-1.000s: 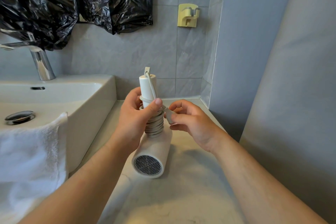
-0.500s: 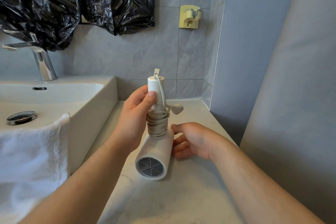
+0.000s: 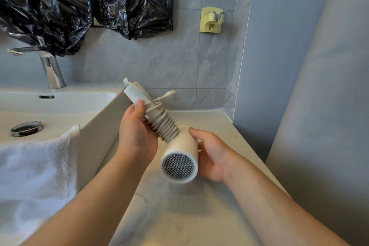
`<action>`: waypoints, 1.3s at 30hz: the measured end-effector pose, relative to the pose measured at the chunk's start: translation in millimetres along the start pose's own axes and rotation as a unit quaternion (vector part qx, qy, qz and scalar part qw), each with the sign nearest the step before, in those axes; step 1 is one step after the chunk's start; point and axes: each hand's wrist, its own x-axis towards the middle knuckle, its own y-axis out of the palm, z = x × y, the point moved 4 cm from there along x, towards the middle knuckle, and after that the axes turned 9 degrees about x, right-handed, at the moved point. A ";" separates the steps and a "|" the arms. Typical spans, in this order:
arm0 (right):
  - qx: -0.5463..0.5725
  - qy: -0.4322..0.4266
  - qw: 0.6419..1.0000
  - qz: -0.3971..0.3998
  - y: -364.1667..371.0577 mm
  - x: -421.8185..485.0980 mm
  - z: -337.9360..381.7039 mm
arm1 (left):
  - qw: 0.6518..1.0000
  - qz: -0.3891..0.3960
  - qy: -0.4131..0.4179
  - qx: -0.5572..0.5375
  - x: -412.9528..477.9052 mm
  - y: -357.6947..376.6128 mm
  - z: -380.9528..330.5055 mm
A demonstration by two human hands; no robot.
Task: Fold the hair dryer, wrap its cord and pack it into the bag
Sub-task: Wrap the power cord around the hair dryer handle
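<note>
**Both hands holding the wrapped hair dryer above the counter**

The white hair dryer is being held in the air over the pale stone counter, just right of the white sink. Its barrel is pointing its mesh grille toward the camera, and its handle is tilting up and to the left. The cord is sitting in tight coils around the lower part of the handle, with the plug sticking out to the right near the top of the coils.

The left hand is gripping the handle, thumb pressing on its upper part beside the coils. The right hand is cupping the barrel from the right, thumb lying on top; its fingers are hidden behind the barrel, so how firmly it is closing is hard to tell.

A white towel is hanging over the sink's front edge. A chrome faucet is standing behind the basin, with black plastic sheeting on the wall above and a yellow wall holder to the right.
</note>
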 end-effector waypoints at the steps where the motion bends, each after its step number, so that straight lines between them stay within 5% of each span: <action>1: 0.037 0.015 0.999 0.028 3.9 0.0 -2.9 | 1.000 -0.005 -0.011 -0.017 0.7 -0.7 0.4; 9: 0.107 -0.128 0.986 -0.023 -19.4 14.0 13.4 | 0.990 0.064 0.056 0.117 -5.3 7.0 -7.8; 14: 0.065 -0.197 0.974 -0.093 -37.0 17.9 19.5 | 0.988 0.016 0.031 0.153 -2.8 -3.6 -3.2; 20: 0.015 -0.199 0.971 -0.130 -45.8 18.2 24.4 | 0.983 -0.093 -0.037 0.156 1.6 -24.7 13.5; 39: -0.068 -0.145 0.975 -0.154 -53.9 23.4 17.0 | 0.954 -0.229 -0.076 0.175 21.5 -64.6 47.5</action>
